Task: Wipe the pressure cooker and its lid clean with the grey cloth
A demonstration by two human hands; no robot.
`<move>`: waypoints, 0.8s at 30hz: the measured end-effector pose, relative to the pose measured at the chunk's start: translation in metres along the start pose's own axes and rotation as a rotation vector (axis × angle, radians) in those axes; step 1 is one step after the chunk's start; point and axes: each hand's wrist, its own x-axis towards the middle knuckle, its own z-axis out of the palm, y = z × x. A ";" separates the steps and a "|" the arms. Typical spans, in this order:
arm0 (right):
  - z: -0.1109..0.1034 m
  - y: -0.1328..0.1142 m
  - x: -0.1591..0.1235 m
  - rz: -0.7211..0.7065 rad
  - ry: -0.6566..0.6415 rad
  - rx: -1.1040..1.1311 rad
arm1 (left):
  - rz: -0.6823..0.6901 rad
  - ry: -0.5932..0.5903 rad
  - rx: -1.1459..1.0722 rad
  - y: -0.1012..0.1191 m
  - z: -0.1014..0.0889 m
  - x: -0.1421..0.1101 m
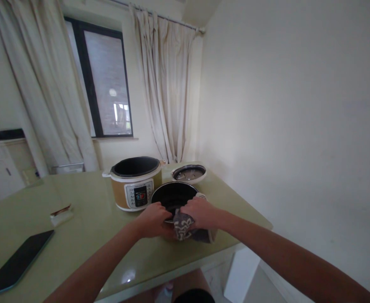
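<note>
A dark inner pot (174,193) with a thin shiny rim is on the near right part of the table, in front of the cooker. My left hand (156,219) grips its near left rim, the fingers wrapped round the edge. In my right hand (200,212) is a grey cloth with a white pattern (183,225), bunched over the pot's near rim and hanging down outside. The pot's near wall is mostly hidden by my hands and the cloth. Just behind stands an electric pressure cooker (118,191), gold and white, without its lid and with a control panel in front.
The cooker's lid (189,173) lies upside down behind the pot, near the wall (292,126). At left are a dark flat tablet-like slab (17,263) and a small white packet (61,215). The green glossy table (87,240) ends close to my body.
</note>
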 end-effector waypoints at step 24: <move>0.003 0.038 0.013 0.063 0.001 -0.018 | -0.020 0.092 -0.085 -0.036 -0.006 0.011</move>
